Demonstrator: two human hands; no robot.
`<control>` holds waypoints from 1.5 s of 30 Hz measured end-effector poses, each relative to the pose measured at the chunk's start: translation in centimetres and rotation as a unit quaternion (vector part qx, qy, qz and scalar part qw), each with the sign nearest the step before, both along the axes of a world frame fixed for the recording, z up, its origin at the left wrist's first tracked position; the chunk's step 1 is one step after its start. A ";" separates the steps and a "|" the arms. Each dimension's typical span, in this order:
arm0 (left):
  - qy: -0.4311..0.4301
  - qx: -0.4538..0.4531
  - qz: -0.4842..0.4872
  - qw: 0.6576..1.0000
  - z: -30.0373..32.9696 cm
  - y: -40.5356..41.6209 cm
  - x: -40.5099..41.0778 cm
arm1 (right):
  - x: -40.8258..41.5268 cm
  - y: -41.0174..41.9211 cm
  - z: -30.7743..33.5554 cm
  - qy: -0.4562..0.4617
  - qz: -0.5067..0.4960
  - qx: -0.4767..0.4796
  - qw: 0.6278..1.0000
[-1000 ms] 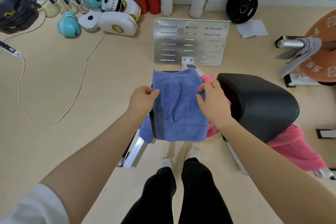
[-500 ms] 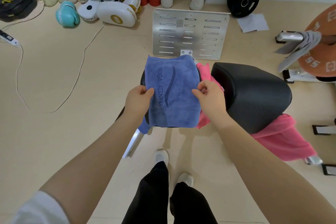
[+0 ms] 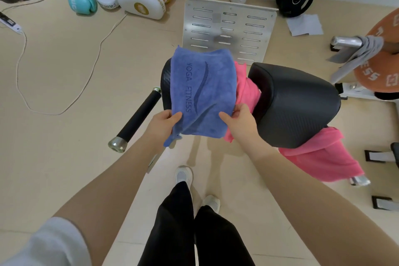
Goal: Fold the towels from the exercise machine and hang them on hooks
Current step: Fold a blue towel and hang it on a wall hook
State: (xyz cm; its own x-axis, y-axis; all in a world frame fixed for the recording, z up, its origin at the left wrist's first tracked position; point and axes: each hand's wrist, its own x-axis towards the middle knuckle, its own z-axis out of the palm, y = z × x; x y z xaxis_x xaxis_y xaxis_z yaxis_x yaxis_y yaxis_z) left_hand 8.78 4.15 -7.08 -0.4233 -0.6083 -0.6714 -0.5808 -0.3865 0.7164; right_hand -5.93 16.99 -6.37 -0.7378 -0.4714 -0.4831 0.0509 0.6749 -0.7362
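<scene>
The person is holding a folded blue towel (image 3: pixel 203 90) flat out in front, above the black padded seat (image 3: pixel 298 103) of the exercise machine. The left hand (image 3: pixel 164 125) is pinching the towel's near left edge, thumb on top; the right hand (image 3: pixel 239 123) is pinching the near right edge the same way. A pink towel (image 3: pixel 319 155) is lying draped under the seat and trailing off to the right. A grey towel (image 3: pixel 356 54) is hanging over a chrome bar (image 3: pixel 343 41) at the far right.
</scene>
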 end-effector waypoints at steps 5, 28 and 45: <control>0.008 0.046 -0.039 0.998 0.1 1.0 0.5 | 0.8 0.9 -0.3 0.161 0.030 -0.005 0.987; -0.069 -0.115 0.056 0.989 -1.5 0.6 -0.1 | -0.1 0.1 -1.4 0.107 -0.065 0.005 0.992; 0.000 -0.079 0.048 0.996 -3.6 0.2 0.9 | 1.1 2.1 -7.2 0.002 0.019 -0.016 1.000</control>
State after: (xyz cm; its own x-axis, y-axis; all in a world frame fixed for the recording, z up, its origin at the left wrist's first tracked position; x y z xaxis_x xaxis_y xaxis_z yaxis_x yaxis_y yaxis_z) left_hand 9.70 4.34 -10.67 -0.3587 -0.7435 -0.5644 -0.5459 -0.3234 0.7729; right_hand -4.83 19.09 -13.53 -0.7205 -0.5146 -0.4648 0.0234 0.6519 -0.7580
